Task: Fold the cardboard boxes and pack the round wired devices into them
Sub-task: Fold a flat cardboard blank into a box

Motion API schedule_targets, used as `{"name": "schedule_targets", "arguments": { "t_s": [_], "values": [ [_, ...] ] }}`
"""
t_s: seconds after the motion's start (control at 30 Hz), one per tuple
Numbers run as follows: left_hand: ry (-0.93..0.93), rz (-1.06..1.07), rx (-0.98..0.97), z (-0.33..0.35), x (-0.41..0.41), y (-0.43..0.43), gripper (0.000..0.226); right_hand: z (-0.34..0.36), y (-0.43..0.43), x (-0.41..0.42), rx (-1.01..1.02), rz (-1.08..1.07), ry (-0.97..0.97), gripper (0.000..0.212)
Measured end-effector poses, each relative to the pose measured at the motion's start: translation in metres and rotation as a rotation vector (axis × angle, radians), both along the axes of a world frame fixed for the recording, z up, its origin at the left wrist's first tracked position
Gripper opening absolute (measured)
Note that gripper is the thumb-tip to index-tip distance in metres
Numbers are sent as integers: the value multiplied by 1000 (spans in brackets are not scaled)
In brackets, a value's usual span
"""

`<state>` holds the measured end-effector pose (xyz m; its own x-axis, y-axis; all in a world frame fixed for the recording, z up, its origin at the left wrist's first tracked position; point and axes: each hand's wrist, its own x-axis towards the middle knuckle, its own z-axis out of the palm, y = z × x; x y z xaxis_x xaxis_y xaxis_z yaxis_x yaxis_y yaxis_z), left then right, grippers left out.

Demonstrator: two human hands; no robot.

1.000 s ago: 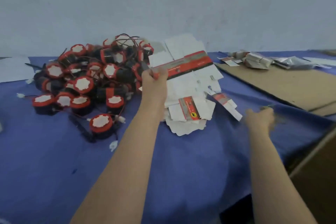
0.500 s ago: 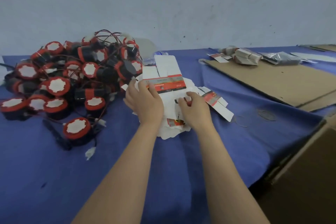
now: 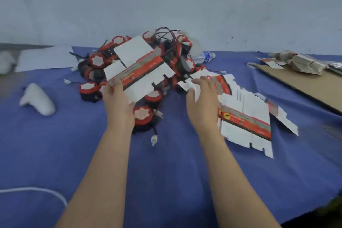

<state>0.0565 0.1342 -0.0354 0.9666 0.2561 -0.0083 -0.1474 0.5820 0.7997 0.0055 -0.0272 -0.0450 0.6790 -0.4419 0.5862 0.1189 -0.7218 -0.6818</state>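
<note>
A flat box blank (image 3: 140, 72), white with a red band, was held tilted above the heap of round wired devices (image 3: 96, 61). It was gripped at its near edge by the left hand (image 3: 118, 103), the fingers curled round the card. The right hand (image 3: 201, 103) was laid on the stack of flat boxes (image 3: 246, 118) just beside the heap. Its fingers were curled over a white flap, seemingly pinching it, though blur left this uncertain. Both forearms were stretched forward, roughly parallel, above the blue-covered worktop (image 3: 166, 172). A white object (image 3: 37, 100) was seen at the left, a plastic bottle (image 3: 203, 57) behind the heap, and a brown cardboard sheet (image 3: 305, 85) at the right.
</note>
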Motion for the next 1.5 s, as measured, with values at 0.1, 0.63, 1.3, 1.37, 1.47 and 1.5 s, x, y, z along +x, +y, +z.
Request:
{"name": "schedule_targets", "arguments": {
  "t_s": [0.1, 0.63, 1.3, 1.37, 1.47, 1.5],
  "values": [
    [-31, 70, -23, -9, 6, 42, 17, -10, 28, 12, -3, 127, -33, 23],
    [-128, 18, 189, -5, 15, 55, 16, 2, 61, 45, 892, 534, 196, 37],
    [-226, -301, 329, -26, 3, 31, 27, -13, 62, 41, 977, 377, 95, 63],
    [-235, -279, 365, -26, 4, 33, 28, -15, 59, 39, 512, 169, 16, 89],
    [-196, -258, 413, -25, 1, 32, 30, -17, 63, 37, 51, 156, -70, 79],
    [-203, -240, 460, -24, 0, 31, 33, -19, 66, 37, 44, 232, -65, 73]
  ]
}}
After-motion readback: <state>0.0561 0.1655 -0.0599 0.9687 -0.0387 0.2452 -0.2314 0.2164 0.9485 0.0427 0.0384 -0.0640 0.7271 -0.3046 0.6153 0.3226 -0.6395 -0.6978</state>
